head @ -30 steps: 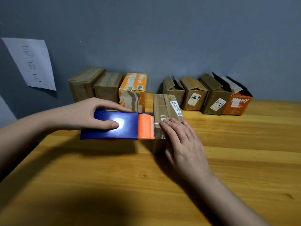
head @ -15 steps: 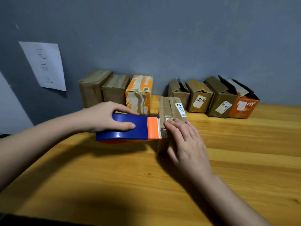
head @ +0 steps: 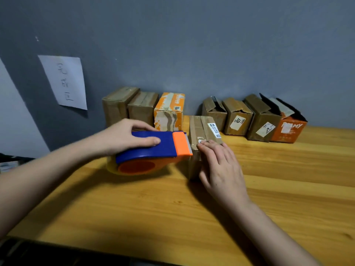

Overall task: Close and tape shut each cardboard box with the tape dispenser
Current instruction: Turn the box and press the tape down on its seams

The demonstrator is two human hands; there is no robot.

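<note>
Dispenser point(head: 153, 145) now tipped, roll side showing, orange blade end against box point(head: 199, 131) left top edge. Left hand point(head: 123, 137) grips dispenser, thumb on blue top. Right hand point(head: 219, 166) flat, fingers straight, pressing box's near end. Box mid-tabletop point(head: 153, 204), in front of box row by wall: three closed left, four open right.

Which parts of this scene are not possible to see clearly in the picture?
Head view only:
- Near top edge of the box being taped: covered by the right hand.
- Tape strip between the tape dispenser and the box: too thin and clear to trace.
- Grip under the dispenser: hidden by the left hand.
- Insides of the four open boxes: blocked by their flaps.
- Label print: too small.
</note>
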